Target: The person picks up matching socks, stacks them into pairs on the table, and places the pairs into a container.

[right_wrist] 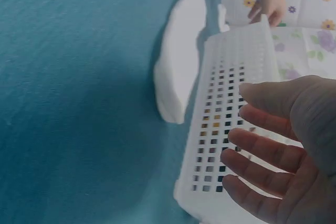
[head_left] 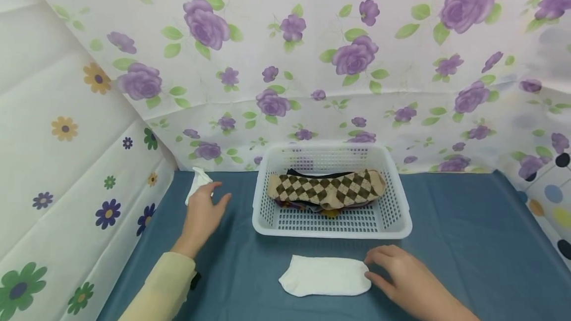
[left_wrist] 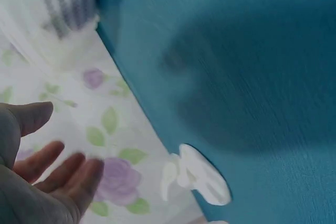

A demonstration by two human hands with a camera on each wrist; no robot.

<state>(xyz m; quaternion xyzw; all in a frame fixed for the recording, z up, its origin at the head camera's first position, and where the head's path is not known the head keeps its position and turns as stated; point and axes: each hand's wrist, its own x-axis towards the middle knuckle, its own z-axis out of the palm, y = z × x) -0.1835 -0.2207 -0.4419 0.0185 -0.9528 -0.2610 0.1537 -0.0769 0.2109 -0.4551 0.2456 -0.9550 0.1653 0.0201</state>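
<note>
A white sock lies flat in front of the basket, its toe to the left in the head view. Beside its right end is my right hand, fingers loosely bent; the right wrist view shows nothing in its grasp. At the back left of the table, a small crumpled white sock lies partly behind my left hand. That hand hovers there with thumb and fingers apart, holding nothing; in the left wrist view the crumpled sock is clear of the fingers.
A white perforated plastic basket stands at the back middle of the blue tabletop. Inside it, an argyle-patterned sock lies on darker socks. Flower-printed sheets rise behind and at the sides.
</note>
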